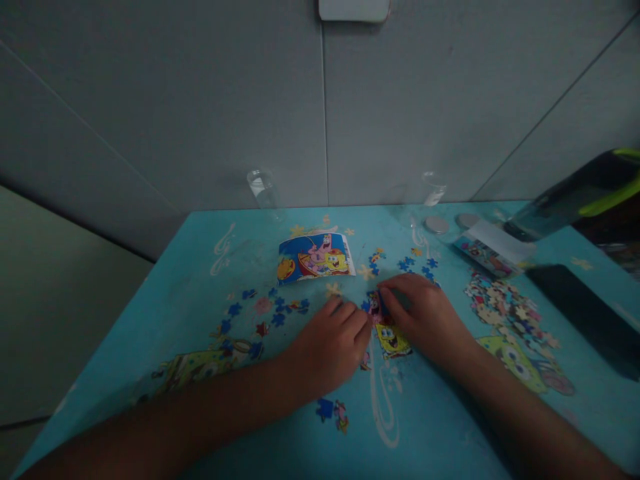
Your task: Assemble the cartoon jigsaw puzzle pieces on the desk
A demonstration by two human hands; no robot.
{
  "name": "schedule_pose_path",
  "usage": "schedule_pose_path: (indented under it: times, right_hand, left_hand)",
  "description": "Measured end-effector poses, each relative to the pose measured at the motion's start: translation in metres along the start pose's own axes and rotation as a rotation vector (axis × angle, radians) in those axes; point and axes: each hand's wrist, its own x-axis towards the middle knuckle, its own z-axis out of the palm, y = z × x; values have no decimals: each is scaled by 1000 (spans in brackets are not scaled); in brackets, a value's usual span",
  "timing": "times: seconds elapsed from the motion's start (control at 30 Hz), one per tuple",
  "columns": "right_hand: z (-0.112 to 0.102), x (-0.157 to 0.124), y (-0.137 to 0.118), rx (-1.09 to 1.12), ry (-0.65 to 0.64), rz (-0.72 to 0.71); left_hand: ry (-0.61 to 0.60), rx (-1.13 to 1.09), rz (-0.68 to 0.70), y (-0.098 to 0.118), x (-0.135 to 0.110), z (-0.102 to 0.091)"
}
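Observation:
A partly joined jigsaw puzzle (393,340) lies between my two hands, with a yellow square cartoon face and a pink figure on it. My left hand (336,343) rests at its left edge, fingers curled and tips turned down; whatever they hold, if anything, is hidden. Over the upper right part is my right hand (423,310), thumb and forefinger closed on a puzzle piece at the top edge, mostly covered by the fingers. Behind the hands stands a curved picture card (316,257) showing cartoon figures in a boat. Loose blue pieces (279,311) lie to the left.
A heap of mixed pieces (510,310) is at the right, beside a dark case (583,317) and a second picture card (487,253). Two clear cups (264,190), round lids (437,225) and a bottle (565,200) stand near the wall. More pieces (333,413) lie in front.

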Motion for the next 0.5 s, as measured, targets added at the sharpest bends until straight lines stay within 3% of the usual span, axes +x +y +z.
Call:
schedule_pose_path:
  times: [0.17,0.5]
  right_hand:
    - [2,-1,3,30,19,50]
    - [1,0,2,7,2,-24]
  left_hand:
    - [-16,-46,-49,0,-1,0]
    - [18,-85,-18,-4,1,2]
